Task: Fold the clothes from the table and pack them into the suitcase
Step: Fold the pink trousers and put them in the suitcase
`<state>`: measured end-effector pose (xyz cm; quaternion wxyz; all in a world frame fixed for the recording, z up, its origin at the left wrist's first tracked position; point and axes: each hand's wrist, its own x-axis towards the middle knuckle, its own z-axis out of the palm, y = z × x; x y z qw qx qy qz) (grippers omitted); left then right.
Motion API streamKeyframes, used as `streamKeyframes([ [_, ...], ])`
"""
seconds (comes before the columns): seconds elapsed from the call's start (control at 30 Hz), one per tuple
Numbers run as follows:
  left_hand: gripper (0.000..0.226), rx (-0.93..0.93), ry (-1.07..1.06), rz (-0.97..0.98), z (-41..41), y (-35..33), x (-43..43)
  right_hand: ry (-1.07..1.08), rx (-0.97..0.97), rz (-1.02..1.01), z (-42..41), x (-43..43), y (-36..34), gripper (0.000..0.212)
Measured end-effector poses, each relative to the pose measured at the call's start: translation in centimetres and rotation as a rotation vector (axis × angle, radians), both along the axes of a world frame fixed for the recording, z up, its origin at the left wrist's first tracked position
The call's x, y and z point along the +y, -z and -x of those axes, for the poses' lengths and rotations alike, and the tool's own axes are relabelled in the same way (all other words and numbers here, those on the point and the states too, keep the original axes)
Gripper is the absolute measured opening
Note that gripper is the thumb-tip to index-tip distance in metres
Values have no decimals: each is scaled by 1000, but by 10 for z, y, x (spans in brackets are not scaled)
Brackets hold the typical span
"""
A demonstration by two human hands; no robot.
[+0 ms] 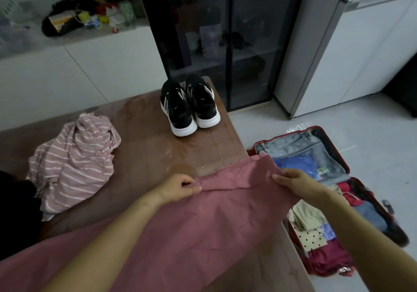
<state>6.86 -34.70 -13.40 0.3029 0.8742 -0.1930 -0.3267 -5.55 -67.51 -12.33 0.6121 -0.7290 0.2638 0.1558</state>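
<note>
A plain pink garment (203,224) lies spread across the near part of the brown table (146,147), its far end reaching over the table's right edge. My left hand (178,189) pinches a fold of it near the middle. My right hand (295,182) grips its far right part. A crumpled pink striped garment (74,165) lies on the table's left side. The red suitcase (343,163) lies open on the floor to the right, with several folded clothes (316,231) inside.
A pair of black sneakers (189,107) with white soles stands at the table's far right corner. A dark glass cabinet (221,43) is behind the table. A white counter (67,50) with clutter runs at the back left. Something black (15,210) lies at the left edge.
</note>
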Motion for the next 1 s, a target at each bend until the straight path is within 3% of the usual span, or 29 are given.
streamKeyframes([
  [0.1, 12, -65, 15, -9, -6, 0, -15, -13, -74, 56, -1, -3, -1, 15],
  [0.23, 15, -220, -156, 22, -21, -1, -23, 79, -204, 168, 2, -19, -3, 12],
  [0.33, 17, -347, -78, -212, -14, 3, -41, 119, -152, 222, 1, -22, 5, 14],
  [0.4, 22, -531, -136, -339, 5, 2, -52, 185, -76, 85, 2, -23, 15, 35],
  [0.5, 49, -697, 11, -256, 47, -3, -71, 340, -32, -180, 9, -28, 24, 44],
  [0.6, 62, -528, 334, -320, 79, 6, -85, 436, -46, -307, 17, -19, 18, 47],
  [0.67, 63, -423, 396, -410, 84, 13, -90, 468, -65, -287, 18, -14, 15, 74],
  [0.7, 63, -392, 387, -427, 83, 12, -92, 490, -81, -266, 18, -12, 13, 78],
  [0.73, 63, -354, 359, -417, 81, 10, -94, 506, -103, -244, 17, -9, 8, 66],
  [0.8, 64, -289, 243, -298, 77, -1, -100, 518, -164, -219, 15, -1, -8, 32],
  [0.93, 56, -65, -172, 333, 83, -39, -114, 396, -322, -75, 14, 30, -44, 25],
  [1.0, 53, 110, -358, 551, 85, -66, -117, 271, -409, 64, 17, 57, -65, 28],
])
